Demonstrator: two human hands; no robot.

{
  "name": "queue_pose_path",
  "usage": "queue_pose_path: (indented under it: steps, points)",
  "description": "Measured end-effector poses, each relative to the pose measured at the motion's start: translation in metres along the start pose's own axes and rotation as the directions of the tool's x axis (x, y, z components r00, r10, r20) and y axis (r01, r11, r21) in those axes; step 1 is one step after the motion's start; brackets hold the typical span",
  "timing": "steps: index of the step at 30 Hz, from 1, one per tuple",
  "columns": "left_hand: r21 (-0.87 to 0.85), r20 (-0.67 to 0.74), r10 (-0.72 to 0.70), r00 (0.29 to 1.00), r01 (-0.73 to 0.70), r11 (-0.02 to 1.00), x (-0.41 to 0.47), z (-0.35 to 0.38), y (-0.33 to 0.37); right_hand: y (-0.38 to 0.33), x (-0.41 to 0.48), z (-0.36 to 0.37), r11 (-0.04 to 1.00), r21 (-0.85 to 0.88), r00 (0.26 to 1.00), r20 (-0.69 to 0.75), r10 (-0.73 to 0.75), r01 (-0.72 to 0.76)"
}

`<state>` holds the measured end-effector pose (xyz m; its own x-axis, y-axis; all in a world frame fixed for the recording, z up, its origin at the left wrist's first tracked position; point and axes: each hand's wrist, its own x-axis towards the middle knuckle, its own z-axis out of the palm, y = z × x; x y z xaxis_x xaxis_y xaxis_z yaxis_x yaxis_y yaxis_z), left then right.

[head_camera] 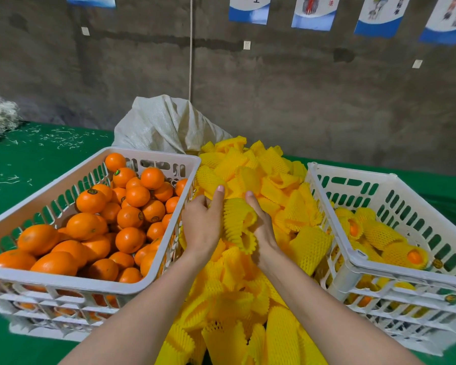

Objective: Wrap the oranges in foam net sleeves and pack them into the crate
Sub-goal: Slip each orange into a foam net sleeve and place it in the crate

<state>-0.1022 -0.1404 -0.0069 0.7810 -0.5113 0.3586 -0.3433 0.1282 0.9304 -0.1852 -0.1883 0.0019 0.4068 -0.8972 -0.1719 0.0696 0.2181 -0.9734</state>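
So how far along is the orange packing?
Done: a few sleeved oranges lie in the right crate, which is mostly unfilled. In hand: the left hand and right hand hold one sleeve over the sleeve pile; no orange shows in it. Left: the left crate is heaped with bare oranges.

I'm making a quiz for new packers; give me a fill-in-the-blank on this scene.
The bare oranges fill the supply crate on the person's ____.
The left hand and right hand both hold a foam sleeve of ____ colour.
The wrapped oranges lie in the packing crate on the person's ____.
Missing words: left; yellow; right.
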Motion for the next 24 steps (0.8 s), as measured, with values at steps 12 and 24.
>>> queue_pose_path:
  steps: [12, 24]
  points:
    - [-0.493, 0.534, -0.314, 0.785, 0.590, 0.640, 0.018, -0.005, -0.008, -0.010, 0.003, -0.011, 0.942, 0.162, 0.954, 0.118, 0.277, -0.294]
    - [-0.236, 0.434, -0.288, 0.854, 0.415, 0.879, 0.009, -0.007, -0.002, -0.002, -0.001, -0.005, 0.963, 0.238, 0.992, 0.043, 0.120, -0.127]
